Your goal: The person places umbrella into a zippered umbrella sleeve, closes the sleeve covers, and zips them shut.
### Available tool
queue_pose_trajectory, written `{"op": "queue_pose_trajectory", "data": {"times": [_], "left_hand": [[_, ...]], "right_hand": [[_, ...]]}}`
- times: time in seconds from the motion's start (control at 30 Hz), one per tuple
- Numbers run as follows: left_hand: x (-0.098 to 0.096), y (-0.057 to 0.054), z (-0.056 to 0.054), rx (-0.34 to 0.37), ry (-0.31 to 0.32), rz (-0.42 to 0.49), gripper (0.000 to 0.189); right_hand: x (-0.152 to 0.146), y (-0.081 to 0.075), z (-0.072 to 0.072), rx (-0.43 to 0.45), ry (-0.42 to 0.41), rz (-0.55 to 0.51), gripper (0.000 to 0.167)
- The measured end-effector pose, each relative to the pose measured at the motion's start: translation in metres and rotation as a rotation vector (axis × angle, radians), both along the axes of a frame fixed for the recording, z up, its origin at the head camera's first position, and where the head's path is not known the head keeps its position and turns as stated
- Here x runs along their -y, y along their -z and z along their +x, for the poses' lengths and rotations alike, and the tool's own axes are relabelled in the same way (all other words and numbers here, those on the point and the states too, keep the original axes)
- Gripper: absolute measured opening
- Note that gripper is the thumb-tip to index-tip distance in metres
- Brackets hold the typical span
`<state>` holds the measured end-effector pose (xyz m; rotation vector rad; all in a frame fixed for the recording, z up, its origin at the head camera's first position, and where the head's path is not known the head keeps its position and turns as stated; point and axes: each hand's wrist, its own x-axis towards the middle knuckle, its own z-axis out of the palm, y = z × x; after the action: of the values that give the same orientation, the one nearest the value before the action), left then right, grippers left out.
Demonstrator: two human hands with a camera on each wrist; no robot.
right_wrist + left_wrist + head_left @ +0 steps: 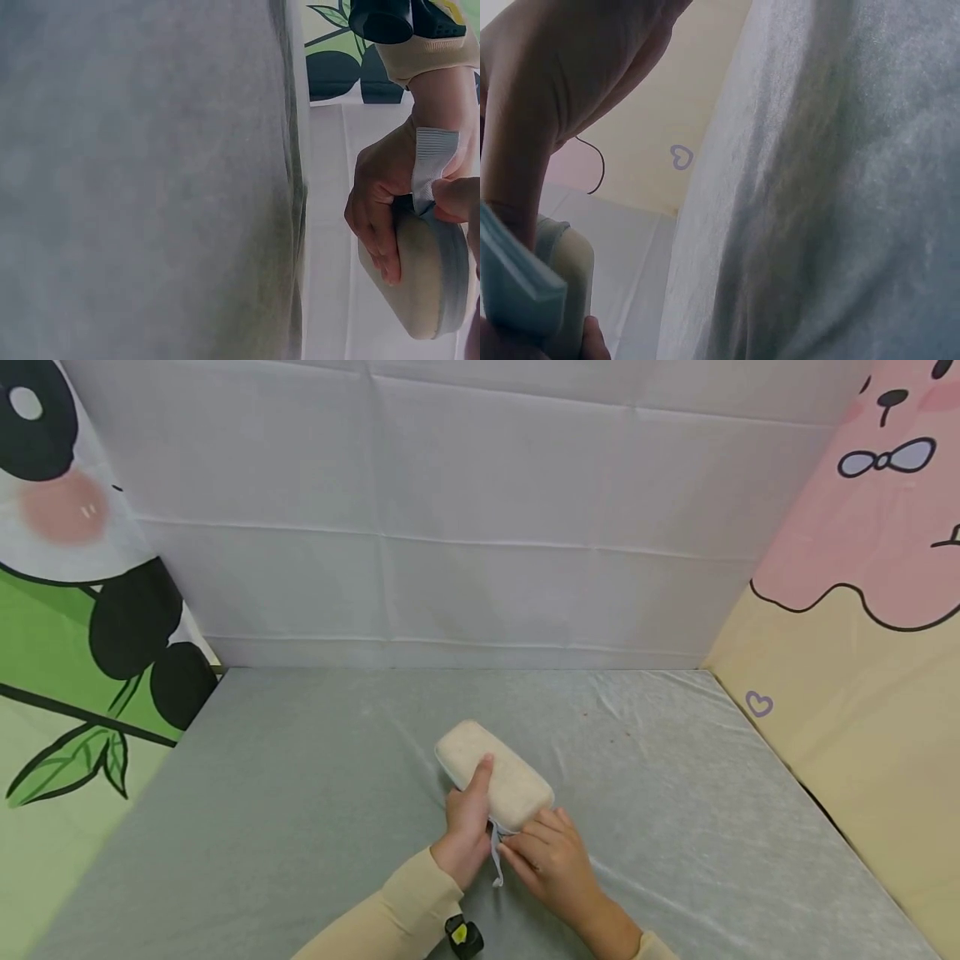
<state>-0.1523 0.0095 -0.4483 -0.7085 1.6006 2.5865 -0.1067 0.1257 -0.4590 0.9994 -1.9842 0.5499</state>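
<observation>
A cream pencil case (504, 772) with rounded ends and a grey-blue band round its side is held up in front of me, slanting away to the left. My left hand (465, 831) grips its near left side, thumb across the top face; in the right wrist view the left fingers curl round the cream shell (420, 274). At the near end my right hand (555, 864) pinches the edge by the base of a short grey-blue strap (496, 857). This ribbed strap (435, 157) stands out beside the right fingertips (454, 196). What exactly they pinch I cannot tell.
A table with a grey cloth (300, 793) lies under both hands. Behind it hangs a creased white sheet (487, 527). Printed panels flank it, a green and white one (67, 635) at left and a pink and cream one (862, 693) at right. A black device (463, 935) sits on the left wrist.
</observation>
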Motion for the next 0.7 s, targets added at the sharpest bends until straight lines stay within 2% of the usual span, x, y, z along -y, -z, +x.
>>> {"op": "queue_pose_trajectory", "data": {"times": [0.47,0.7], "left_hand": [[0.0004,-0.0027,0.0022,-0.031,0.054,-0.026,0.071],[0.0072,0.0031,-0.0044,-0.033,0.149,-0.036,0.067]], "right_hand": [[0.0017,-0.0001,-0.0008,-0.020,0.006,-0.009,0.025],[0.0022,-0.0002,0.0002,0.027,-0.008,0.005,0.014]]}}
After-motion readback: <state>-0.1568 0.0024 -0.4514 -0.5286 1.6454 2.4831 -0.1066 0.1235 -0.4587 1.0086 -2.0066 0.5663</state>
